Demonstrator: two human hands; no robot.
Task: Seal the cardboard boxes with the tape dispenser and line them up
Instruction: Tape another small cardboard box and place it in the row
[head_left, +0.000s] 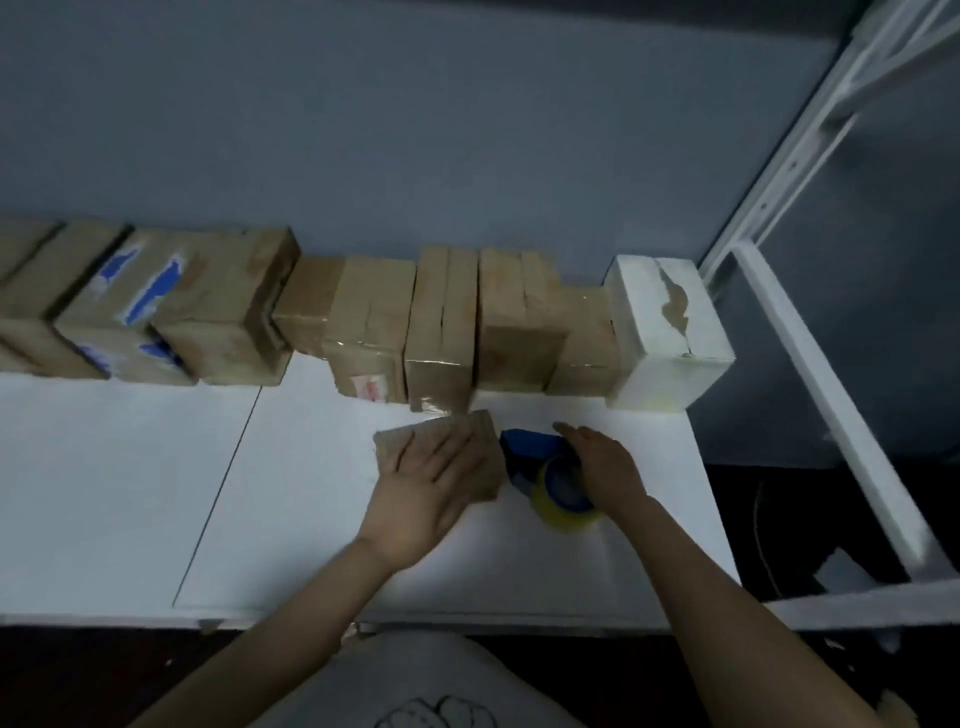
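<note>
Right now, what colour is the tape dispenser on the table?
The tape dispenser is blue, with a yellowish tape roll; head view.

Top of the small cardboard box (488, 432) mostly covered by the left hand (426, 483); handle of the tape dispenser (535, 448) hidden under the right hand (602, 462), grip indistinct; row of boxes (441, 322) along the far edge of the bench (130, 493) cut off at left; label (370, 388) print blurred, unreadable.

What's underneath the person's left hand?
A small brown cardboard box lies on the white table. The left hand rests flat on its top and covers most of it, so whether the seam there is taped cannot be seen.
</note>
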